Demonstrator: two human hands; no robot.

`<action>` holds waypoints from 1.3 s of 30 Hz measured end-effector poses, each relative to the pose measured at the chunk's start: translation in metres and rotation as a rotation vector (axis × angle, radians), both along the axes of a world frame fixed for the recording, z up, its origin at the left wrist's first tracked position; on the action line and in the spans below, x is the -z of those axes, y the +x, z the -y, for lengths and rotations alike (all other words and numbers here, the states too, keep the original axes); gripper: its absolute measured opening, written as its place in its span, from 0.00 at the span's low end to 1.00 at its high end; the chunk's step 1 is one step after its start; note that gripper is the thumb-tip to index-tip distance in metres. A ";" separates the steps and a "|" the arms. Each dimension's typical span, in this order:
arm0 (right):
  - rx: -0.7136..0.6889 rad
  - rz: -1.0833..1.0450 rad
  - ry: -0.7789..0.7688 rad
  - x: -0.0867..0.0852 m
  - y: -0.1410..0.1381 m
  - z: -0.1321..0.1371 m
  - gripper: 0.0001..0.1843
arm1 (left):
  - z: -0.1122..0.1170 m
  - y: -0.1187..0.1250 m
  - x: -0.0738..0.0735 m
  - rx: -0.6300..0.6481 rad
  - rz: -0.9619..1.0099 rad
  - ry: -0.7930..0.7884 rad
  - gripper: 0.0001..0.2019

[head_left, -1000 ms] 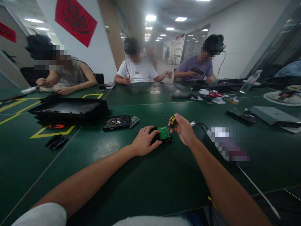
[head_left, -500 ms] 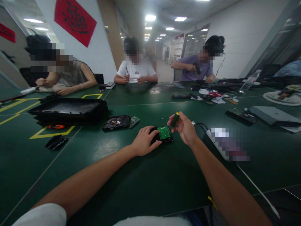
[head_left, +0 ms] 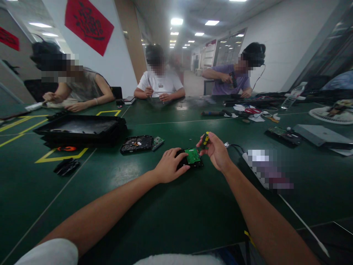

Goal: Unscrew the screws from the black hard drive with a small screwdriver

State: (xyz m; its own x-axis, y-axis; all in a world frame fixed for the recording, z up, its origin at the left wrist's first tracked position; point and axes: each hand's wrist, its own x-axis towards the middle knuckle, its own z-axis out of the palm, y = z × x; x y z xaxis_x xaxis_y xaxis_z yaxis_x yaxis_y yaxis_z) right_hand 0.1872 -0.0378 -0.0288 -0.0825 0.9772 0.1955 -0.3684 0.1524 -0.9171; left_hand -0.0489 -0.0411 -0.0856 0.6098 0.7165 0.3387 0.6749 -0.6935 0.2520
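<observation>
A black hard drive (head_left: pixel 191 159) with a green circuit board on top lies on the green table (head_left: pixel 165 217) in front of me. My left hand (head_left: pixel 168 166) rests on its left side, fingers curled over the edge and pressing it down. My right hand (head_left: pixel 216 151) is closed round a black and yellow screwdriver (head_left: pixel 204 140), held tilted just above the drive's right end. The tip of the screwdriver is hidden by my fingers.
A second opened hard drive (head_left: pixel 137 143) and a small circuit board (head_left: pixel 157 142) lie to the left, beside a stack of black trays (head_left: pixel 79 129). A power strip with a cable (head_left: pixel 249 159) sits right of my hand. Three people work at the far side.
My right hand has lifted and turned the screwdriver slightly above the drive's right end. My left hand has stayed on the drive. The person at the far right raised a tool.
</observation>
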 end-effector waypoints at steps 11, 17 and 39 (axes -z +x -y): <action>0.008 0.088 -0.018 0.001 0.000 0.000 0.30 | 0.001 0.000 -0.003 0.000 0.001 -0.011 0.29; 0.010 0.101 0.022 0.000 0.001 0.001 0.26 | 0.001 0.000 -0.003 0.006 0.012 -0.012 0.28; 0.025 0.102 0.049 0.003 -0.002 0.001 0.23 | 0.061 -0.004 -0.068 0.174 0.275 0.138 0.26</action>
